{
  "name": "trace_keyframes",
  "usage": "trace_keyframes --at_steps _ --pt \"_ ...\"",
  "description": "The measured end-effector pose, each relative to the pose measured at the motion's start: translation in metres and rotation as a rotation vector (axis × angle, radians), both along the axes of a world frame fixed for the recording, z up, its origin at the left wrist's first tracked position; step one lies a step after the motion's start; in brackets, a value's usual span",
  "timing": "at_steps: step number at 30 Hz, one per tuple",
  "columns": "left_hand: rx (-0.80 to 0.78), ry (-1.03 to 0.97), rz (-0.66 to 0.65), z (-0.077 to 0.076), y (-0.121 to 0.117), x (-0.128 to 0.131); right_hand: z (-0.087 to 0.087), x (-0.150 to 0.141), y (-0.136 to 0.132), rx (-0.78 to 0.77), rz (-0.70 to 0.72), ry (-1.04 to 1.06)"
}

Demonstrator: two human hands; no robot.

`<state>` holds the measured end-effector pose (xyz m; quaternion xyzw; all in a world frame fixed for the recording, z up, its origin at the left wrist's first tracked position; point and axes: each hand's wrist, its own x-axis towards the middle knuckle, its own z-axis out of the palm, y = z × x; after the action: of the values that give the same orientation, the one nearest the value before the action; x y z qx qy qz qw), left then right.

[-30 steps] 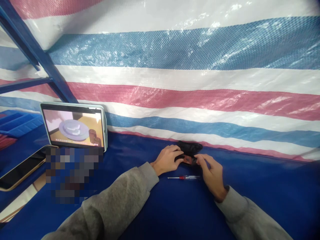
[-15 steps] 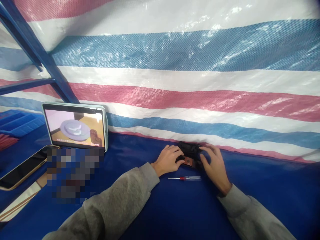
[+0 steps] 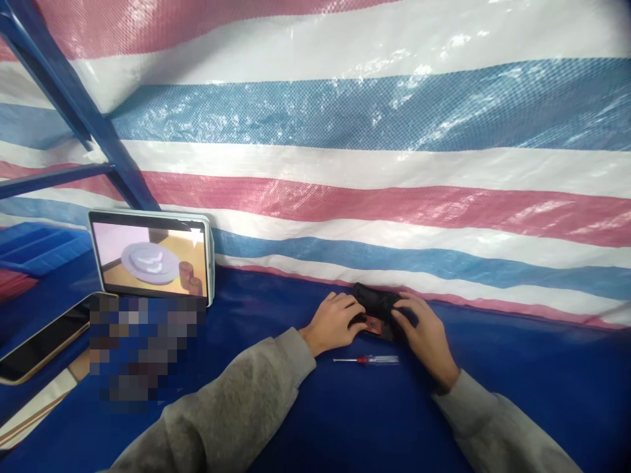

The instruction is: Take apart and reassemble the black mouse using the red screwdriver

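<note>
On the deep-blue worktop [image 3: 340, 420], the slim screwdriver with a clear handle and red collar [image 3: 377, 360] lies nearest, untouched. Just beyond it, the left hand [image 3: 334, 322] curls over the left end of a small black piece with an orange-brown panel [image 3: 373, 324]; whether it is clamped there, I cannot tell. The right hand [image 3: 424, 328] bends by the piece's other end, fingertips at a glossy black, soft-looking bundle [image 3: 377, 301] behind; its closure is unclear too. The step seems to be two-handed handling; the next move likely calls for left-hand steadiness and right-hand fingertip precision.
</note>
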<state>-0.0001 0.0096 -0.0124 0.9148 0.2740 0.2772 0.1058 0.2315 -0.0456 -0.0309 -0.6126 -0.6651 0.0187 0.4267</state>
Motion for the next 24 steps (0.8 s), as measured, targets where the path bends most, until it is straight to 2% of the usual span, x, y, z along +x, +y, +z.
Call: trace_keyframes --at_steps 4,10,18,24 --pt "0.029 -0.057 0.011 0.001 -0.001 0.0 0.006 -0.004 -0.003 0.03 0.024 0.1" --pt "0.143 -0.236 0.138 0.008 -0.005 -0.003 0.014 -0.01 -0.008 0.092 0.038 0.229" --pt "0.189 -0.159 0.011 0.007 -0.001 -0.004 0.024 -0.019 -0.014 0.029 0.09 0.404" --pt "0.288 -0.244 -0.017 0.006 -0.004 -0.003 0.03 -0.025 -0.014 -0.082 0.066 0.685"
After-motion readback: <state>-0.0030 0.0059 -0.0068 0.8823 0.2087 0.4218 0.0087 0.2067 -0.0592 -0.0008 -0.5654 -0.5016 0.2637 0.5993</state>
